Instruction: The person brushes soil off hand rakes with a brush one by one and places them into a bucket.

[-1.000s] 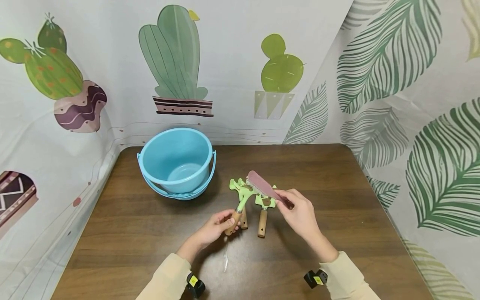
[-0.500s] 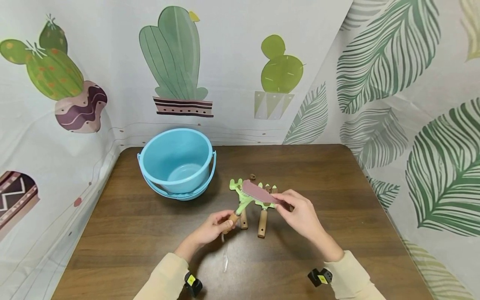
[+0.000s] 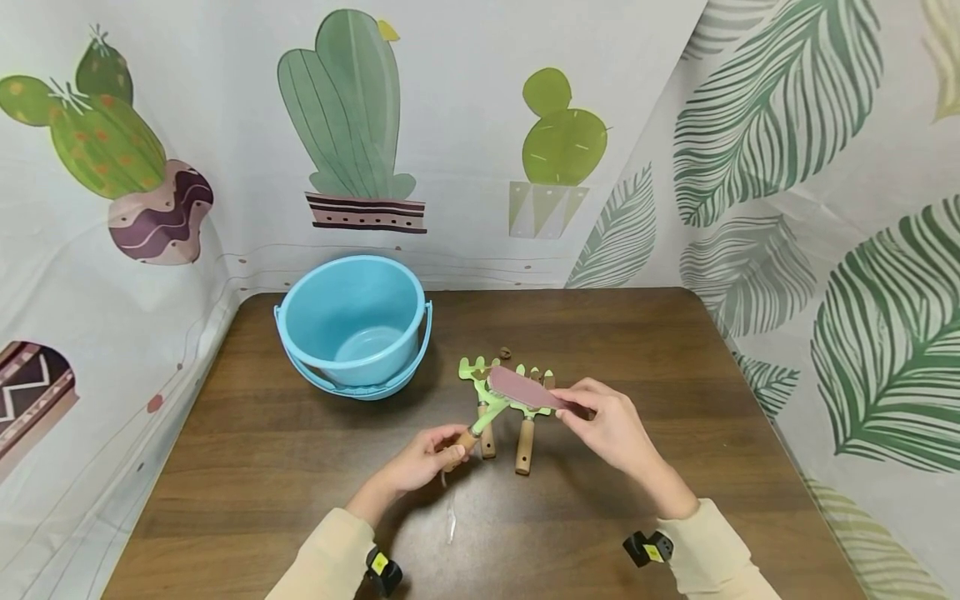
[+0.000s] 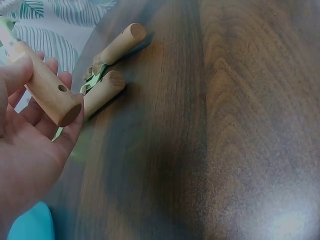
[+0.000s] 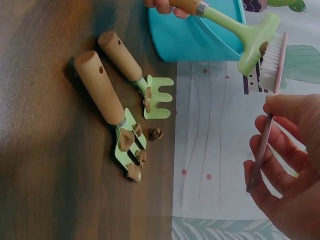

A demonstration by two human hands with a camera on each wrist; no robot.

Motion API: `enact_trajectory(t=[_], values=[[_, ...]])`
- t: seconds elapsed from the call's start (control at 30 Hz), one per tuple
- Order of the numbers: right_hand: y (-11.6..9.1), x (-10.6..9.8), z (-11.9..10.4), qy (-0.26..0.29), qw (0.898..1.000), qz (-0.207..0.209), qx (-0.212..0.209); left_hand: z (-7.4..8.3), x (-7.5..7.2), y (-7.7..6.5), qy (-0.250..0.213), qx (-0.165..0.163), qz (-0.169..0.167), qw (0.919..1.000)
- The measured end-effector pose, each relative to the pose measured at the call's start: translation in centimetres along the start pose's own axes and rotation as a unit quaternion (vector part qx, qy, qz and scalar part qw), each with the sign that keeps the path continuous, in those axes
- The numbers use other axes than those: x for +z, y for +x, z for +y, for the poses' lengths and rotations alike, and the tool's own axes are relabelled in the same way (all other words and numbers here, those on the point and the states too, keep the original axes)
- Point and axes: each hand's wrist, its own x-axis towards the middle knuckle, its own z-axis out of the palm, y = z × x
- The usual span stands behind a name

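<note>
My left hand [image 3: 429, 457] grips the wooden handle [image 4: 47, 82] of a small green garden tool [image 5: 248, 40] with a broad crosswise head, raised over the table. In the right wrist view, a brown patch shows on that head. My right hand [image 3: 611, 425] pinches a pink brush [image 3: 525, 388] by its handle. Its white bristles [image 5: 271, 61] are right at the green head. Below lie a green hand rake [image 5: 159, 97] and a green hand fork [image 5: 131, 142], both wooden-handled and spotted with brown lumps.
A light blue bucket [image 3: 352, 312] with its handle down stands at the back left of the wooden table [image 3: 637, 350]. A loose brown lump [image 3: 505, 353] lies behind the tools. Near the front is a thin clear strip [image 3: 452, 523]. A printed cloth [image 3: 465, 150] hangs behind.
The brush has come down and levelled across the held tool's head, uncovering the loose brown lump. My left hand has tilted the tool further right. The right hand has shifted slightly right.
</note>
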Motion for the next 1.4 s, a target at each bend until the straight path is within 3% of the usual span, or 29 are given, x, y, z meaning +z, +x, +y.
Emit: enact_trajectory(t=[1.4], values=[[-0.49,0.49,0.84,-0.041,0.999,0.033,-0.011,0.41,-0.15,-0.35,0.010,-0.003,0.002,0.9999]])
